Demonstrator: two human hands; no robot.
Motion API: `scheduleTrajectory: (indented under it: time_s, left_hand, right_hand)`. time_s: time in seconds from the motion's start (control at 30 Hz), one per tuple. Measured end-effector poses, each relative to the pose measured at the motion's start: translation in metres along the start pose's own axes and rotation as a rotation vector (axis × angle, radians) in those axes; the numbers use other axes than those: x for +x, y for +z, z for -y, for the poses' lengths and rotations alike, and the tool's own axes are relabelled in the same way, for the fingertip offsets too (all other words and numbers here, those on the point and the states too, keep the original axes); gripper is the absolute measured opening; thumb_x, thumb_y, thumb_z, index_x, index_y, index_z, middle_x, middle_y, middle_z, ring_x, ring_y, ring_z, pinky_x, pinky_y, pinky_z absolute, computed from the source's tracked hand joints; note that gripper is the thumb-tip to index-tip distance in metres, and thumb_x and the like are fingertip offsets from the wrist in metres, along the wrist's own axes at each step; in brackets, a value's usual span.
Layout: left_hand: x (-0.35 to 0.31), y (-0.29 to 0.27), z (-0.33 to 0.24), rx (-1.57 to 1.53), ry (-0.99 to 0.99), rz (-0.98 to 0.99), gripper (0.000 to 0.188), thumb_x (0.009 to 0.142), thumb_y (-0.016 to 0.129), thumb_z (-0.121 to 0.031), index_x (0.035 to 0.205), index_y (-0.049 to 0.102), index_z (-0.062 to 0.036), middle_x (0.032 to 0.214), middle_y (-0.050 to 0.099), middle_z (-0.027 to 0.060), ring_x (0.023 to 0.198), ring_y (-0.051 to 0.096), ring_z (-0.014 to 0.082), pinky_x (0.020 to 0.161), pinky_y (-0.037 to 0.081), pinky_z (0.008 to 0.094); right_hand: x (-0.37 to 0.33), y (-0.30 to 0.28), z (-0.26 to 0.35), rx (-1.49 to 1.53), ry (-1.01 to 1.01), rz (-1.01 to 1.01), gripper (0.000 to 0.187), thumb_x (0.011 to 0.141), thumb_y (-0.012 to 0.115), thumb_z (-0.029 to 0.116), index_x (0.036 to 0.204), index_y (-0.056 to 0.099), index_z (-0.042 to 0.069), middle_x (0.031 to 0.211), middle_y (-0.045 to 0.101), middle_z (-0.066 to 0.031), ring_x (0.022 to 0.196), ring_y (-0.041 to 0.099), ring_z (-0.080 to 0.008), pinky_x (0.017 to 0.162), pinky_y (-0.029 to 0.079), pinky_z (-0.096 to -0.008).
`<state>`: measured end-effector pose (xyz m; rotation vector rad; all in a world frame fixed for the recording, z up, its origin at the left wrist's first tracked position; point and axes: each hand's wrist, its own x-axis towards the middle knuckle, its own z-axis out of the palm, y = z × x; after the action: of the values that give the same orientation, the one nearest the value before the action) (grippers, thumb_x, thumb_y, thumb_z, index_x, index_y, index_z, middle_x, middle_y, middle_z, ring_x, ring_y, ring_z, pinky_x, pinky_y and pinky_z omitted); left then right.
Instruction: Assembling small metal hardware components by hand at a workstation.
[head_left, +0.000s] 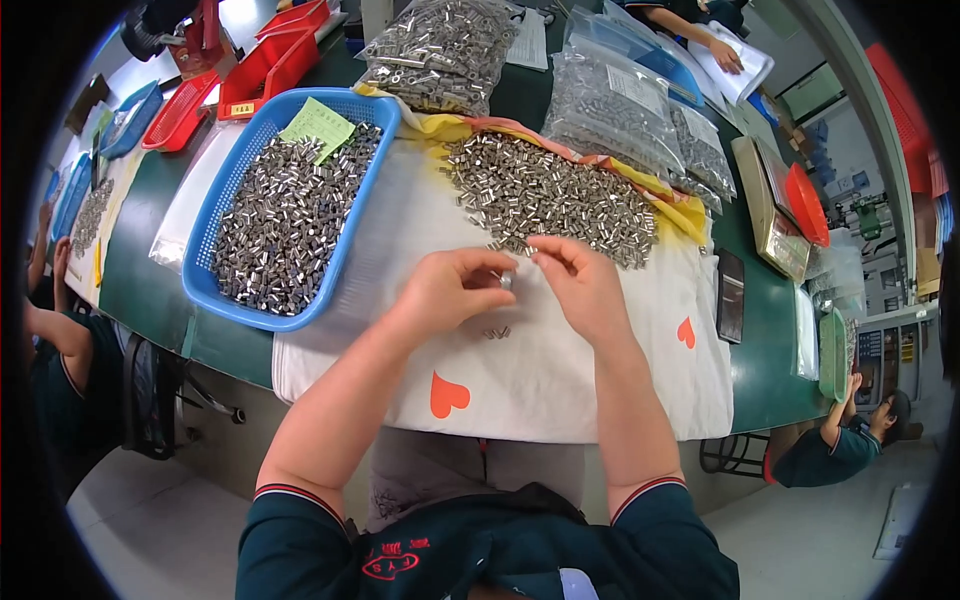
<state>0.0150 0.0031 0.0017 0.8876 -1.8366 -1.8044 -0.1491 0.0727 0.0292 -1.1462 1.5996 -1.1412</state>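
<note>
The left hand (pixel 450 290) clamps a metal cylinder (pixel 506 281). The right hand (pixel 588 288) appears clamped on another, beside the cylinder pile (pixel 555 195).

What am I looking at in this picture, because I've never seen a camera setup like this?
There is no robot here: these are a person's bare hands, seen from above by a wide fisheye camera worn on the head, so straight edges bend.

A white cloth covers part of a green table. On it lie a pile of small metal cylinders and, nearer the person, a few loose ones. A blue basket of similar pieces stands to the left.

The left hand holds something small and silvery. The right hand has its fingertips near the pile's edge; whether they grip a piece is too small to tell.
</note>
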Motion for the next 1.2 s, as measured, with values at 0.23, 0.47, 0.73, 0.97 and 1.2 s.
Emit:
scheduleTrajectory:
  time_s: [0.23, 0.47, 0.73, 0.97, 1.2]
  left_hand:
    - [-0.011, 0.009, -0.005, 0.166, 0.117, 0.363, 0.032, 0.067, 0.073, -0.008, 0.096, 0.063, -0.0033, 0.081, 0.061, 0.0018, 0.072, 0.054, 0.0063, 0.068, 0.047, 0.0217]
    - [-0.009, 0.004, -0.004, -0.035, 0.085, 0.365, 0.033, 0.067, 0.073, -0.008, 0.099, 0.063, -0.0034, 0.080, 0.060, -0.0001, 0.073, 0.053, 0.0053, 0.069, 0.046, 0.0212]
    - [0.002, -0.007, 0.004, -0.443, -0.027, 0.137, 0.036, 0.073, 0.066, -0.002, 0.107, 0.055, 0.0005, 0.091, 0.060, 0.0037, 0.078, 0.055, 0.0075, 0.071, 0.046, 0.0210]
    - [0.004, -0.004, 0.003, -0.445, -0.025, 0.068, 0.036, 0.073, 0.065, 0.001, 0.108, 0.054, 0.0022, 0.088, 0.061, 0.0047, 0.078, 0.058, 0.0093, 0.070, 0.047, 0.0213]
    - [0.003, -0.002, 0.007, -0.238, -0.001, 0.010, 0.034, 0.072, 0.068, -0.004, 0.104, 0.059, -0.0006, 0.079, 0.060, 0.0003, 0.069, 0.054, 0.0040, 0.057, 0.044, 0.0178]
  right_hand:
    - [0.042, 0.019, -0.010, -0.842, -0.547, 0.028, 0.014, 0.071, 0.061, 0.012, 0.084, 0.065, 0.010, 0.079, 0.055, -0.0062, 0.084, 0.050, -0.0240, 0.073, 0.043, -0.0346]
    - [0.043, 0.024, -0.018, -0.905, -0.609, -0.026, 0.008, 0.070, 0.061, 0.009, 0.077, 0.063, 0.007, 0.078, 0.055, -0.0061, 0.078, 0.052, -0.0231, 0.071, 0.043, -0.0329]
    - [0.002, 0.004, -0.001, 0.015, -0.204, -0.048, 0.008, 0.078, 0.056, -0.002, 0.086, 0.059, -0.001, 0.085, 0.056, -0.0029, 0.077, 0.052, -0.0092, 0.070, 0.042, -0.0224]
    - [-0.007, 0.006, -0.002, -0.126, -0.280, -0.024, 0.009, 0.072, 0.059, -0.001, 0.080, 0.060, 0.002, 0.076, 0.058, -0.0040, 0.071, 0.054, -0.0120, 0.063, 0.043, -0.0240]
    - [-0.012, 0.010, 0.004, -0.550, -0.475, -0.088, 0.008, 0.070, 0.062, 0.003, 0.078, 0.060, 0.003, 0.070, 0.057, -0.0052, 0.069, 0.057, -0.0142, 0.061, 0.045, -0.0249]
